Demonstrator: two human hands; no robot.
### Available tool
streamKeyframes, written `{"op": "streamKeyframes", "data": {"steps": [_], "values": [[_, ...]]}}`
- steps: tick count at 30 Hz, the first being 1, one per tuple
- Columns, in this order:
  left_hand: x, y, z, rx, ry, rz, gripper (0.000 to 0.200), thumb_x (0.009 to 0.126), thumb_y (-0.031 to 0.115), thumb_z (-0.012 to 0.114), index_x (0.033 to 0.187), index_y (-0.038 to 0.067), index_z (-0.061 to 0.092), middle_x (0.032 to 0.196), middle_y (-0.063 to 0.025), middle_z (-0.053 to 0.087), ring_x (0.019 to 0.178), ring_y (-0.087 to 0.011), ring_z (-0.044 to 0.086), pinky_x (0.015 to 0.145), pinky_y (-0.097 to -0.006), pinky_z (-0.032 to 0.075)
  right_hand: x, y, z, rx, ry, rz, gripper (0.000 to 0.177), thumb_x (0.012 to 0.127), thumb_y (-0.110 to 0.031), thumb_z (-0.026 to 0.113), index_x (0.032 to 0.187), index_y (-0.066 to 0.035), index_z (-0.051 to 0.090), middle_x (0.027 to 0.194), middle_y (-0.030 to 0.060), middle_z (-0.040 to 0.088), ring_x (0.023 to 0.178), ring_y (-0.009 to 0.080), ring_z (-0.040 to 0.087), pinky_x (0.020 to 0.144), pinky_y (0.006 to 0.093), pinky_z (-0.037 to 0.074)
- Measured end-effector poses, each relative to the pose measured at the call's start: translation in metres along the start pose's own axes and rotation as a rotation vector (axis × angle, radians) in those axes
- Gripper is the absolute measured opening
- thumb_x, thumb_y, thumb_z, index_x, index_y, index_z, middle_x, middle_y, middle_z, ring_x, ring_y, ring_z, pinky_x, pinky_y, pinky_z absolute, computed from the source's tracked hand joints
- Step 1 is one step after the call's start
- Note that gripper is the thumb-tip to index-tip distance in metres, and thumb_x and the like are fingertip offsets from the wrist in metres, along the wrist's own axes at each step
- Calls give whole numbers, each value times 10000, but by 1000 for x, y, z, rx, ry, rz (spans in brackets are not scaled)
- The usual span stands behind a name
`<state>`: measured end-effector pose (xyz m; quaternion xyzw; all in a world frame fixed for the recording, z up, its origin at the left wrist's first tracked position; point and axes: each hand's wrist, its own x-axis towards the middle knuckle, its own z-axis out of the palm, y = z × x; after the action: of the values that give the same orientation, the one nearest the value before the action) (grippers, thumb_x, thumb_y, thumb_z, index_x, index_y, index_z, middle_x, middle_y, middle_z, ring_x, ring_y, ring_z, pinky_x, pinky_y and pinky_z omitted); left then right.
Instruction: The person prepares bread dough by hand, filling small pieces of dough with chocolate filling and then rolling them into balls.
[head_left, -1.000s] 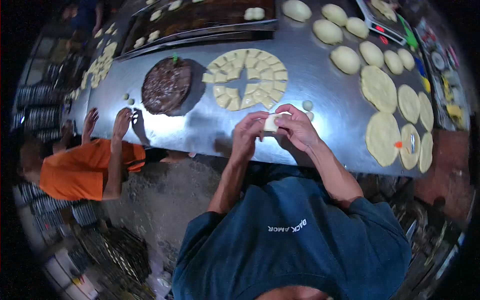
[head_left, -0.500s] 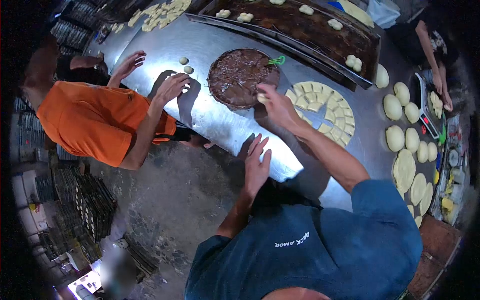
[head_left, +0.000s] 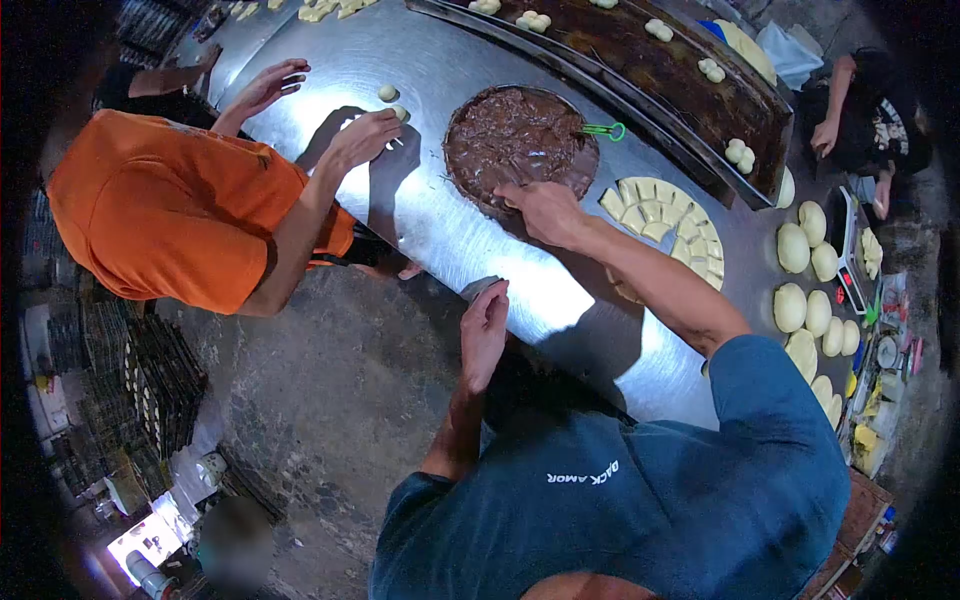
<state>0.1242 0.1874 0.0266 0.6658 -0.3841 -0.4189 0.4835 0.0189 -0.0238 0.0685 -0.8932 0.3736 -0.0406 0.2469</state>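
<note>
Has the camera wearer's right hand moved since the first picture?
Yes. The right hand has moved left, towards the round mass of glossy brown filling: well clear of it then, fingers at its near edge now.

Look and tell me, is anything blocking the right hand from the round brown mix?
Nothing I can see. The right hand has its fingertips at the near edge of the brown mix. The green-handled tool sticks out at the side, away from them.

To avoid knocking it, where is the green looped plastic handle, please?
In the head view, the green handle sticks out from the right edge of the round mass of brown paste, beyond the person's right hand.
</note>
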Motion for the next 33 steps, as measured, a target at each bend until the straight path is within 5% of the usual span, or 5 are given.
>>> {"op": "streamKeyframes", "data": {"steps": [10,13,21,25,33], "values": [[16,52,57,-844,11,-253,260,951,97,525,1174,-34,544,1127,-121,574,1069,-234,576,887,-365,524,-63,12,-16,1846,-400,341,508,709,105,499,1208,18,539,944,93,626,743,144,616,574,240,525],[-3,75,66,-751,18,-163,214,952,71,527,1127,-28,599,1082,-107,597,999,-163,588,854,-318,534,-118,7,-28,2012,-251,361,418,796,88,476,1208,38,528,999,136,631,883,217,660,776,364,589],[-57,72,123,-668,-44,-161,131,941,78,548,1036,-12,561,1040,-126,602,965,-224,609,827,-354,529,-247,12,-13,2091,299,469,385,825,62,458,1199,48,547,1153,188,591,1034,282,621,901,432,538],[-97,91,150,-555,-166,-119,169,936,65,568,1075,-26,596,997,-90,635,876,-153,620,780,-281,527,-303,-19,-8,464,710,251,475,847,-14,556,1311,35,465,1217,246,572,1093,342,600,869,350,525],[-112,94,147,-451,-367,4,137,923,100,611,1019,3,623,943,-48,637,840,-121,581,761,-267,485,-339,-13,-30,646,603,252,170,841,-111,630,983,-39,690,892,168,659,808,317,647,694,351,516]]}}
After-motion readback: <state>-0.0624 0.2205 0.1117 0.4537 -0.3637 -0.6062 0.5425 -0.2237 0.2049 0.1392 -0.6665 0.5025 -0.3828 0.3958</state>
